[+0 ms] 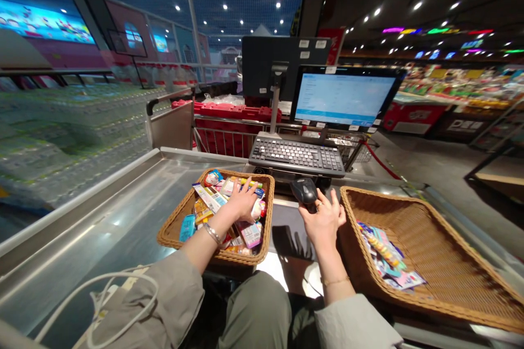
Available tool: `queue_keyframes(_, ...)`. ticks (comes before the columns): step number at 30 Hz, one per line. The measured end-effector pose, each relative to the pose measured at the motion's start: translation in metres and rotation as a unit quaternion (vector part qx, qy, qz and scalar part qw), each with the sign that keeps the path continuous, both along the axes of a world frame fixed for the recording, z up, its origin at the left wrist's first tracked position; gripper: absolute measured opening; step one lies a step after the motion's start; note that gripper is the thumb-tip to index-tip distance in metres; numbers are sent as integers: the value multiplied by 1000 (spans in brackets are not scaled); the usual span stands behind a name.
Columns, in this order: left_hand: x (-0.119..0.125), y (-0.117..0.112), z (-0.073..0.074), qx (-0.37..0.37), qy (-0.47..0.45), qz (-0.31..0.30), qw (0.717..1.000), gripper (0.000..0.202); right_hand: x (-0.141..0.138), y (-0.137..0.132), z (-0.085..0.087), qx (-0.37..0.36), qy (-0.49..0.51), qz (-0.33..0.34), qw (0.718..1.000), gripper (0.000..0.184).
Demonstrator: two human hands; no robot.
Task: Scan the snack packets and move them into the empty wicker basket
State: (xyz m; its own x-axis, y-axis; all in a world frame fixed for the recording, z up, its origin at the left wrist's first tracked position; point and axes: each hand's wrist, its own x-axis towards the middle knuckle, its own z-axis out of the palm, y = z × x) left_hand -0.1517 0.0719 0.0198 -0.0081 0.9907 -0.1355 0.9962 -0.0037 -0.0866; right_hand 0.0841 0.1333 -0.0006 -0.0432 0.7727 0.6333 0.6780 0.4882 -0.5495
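Observation:
My left hand (243,200) lies with its fingers spread on top of small packaged goods in a woven wicker basket (176,234), and it holds nothing I can make out. The goods are a jumble of colourful boxes, packets and tubes (221,202). My right hand (323,219) is shut around a black handheld barcode scanner (303,190), whose nose points up and away from me. To the right of that hand, a second, larger wicker basket (426,251) holds a few flat printed packets (387,256).
A stainless steel checkout counter (102,212) runs under the left basket. A keyboard (297,155) and a lit monitor (346,97) stand just ahead of my hands, with a red-and-metal shopping cart (229,133) behind. Wrapped bottled water (69,131) is stacked at left. A beige bag with white cord (123,305) lies near my left arm.

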Motion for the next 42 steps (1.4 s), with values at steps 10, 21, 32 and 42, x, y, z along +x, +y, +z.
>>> queue_keyframes(10,-19,-14,8,-5,-5,44,999,73,3,-3,2,-4,10,-5,1000,25)
queue_keyframes(21,-28,-17,8,135,-18,13,991,67,9,-8,13,2,0,30,1000,22)
queue_keyframes(32,2,6,30,256,-36,54,964,76,15,-20,27,20,-44,101,994,15)
queue_keyframes(42,17,24,30,301,-36,71,950,73,21,-26,35,22,-36,111,993,16)
